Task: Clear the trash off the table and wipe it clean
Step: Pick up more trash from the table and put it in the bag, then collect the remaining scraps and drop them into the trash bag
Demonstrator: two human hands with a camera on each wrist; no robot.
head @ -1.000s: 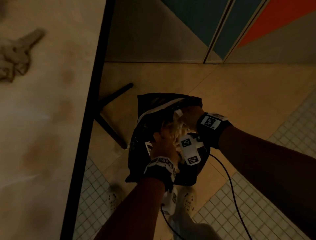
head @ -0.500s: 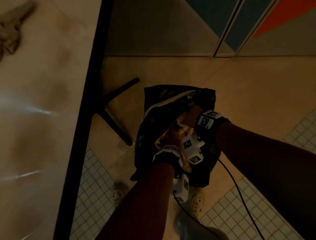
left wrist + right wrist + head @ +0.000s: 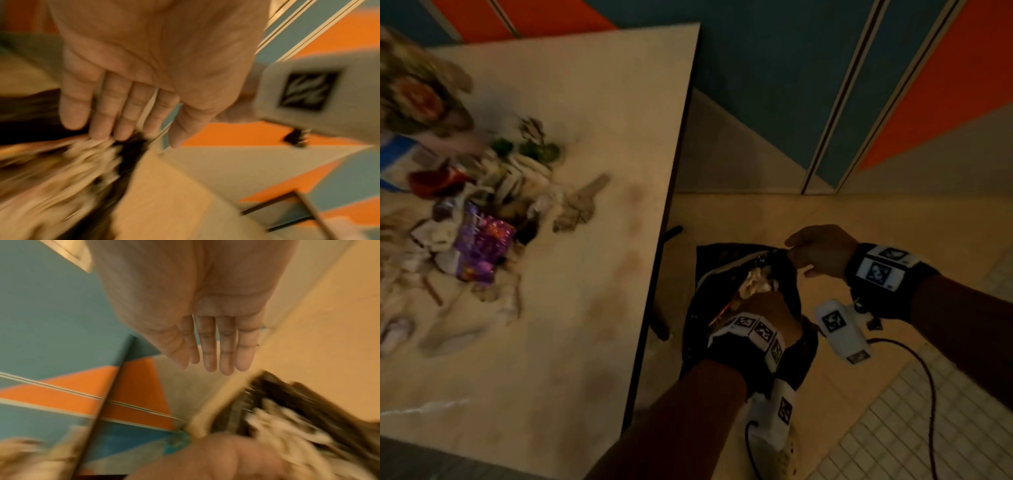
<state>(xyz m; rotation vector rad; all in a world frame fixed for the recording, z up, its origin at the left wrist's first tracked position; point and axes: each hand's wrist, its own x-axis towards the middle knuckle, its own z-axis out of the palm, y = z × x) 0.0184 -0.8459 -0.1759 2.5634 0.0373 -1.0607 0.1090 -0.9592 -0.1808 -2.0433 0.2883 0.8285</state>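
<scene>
A black trash bag (image 3: 801,349) stands open on the floor, right of the table (image 3: 585,325). Crumpled pale paper trash (image 3: 756,284) shows in its mouth. My left hand (image 3: 770,310) hovers over that mouth; in the left wrist view its fingers (image 3: 115,113) are straight and hold nothing, their tips just above the blurred trash (image 3: 72,162). My right hand (image 3: 818,253) is by the bag's far rim, and its fingers (image 3: 216,350) are straight, empty and clear of the bag (image 3: 298,402). A pile of trash (image 3: 493,192) with a purple wrapper (image 3: 482,246) lies on the table's far left.
The table's dark right edge (image 3: 661,267) runs beside the bag, with a black leg (image 3: 671,233) under it. A teal and orange panelled wall (image 3: 893,85) stands behind. A cable (image 3: 924,377) hangs from my right wrist. My shoe (image 3: 787,455) is on the floor below the bag.
My right hand has come up out of the bag to its far rim. The left hand stays over the bag's mouth. The head view swung left, bringing the trash pile into sight.
</scene>
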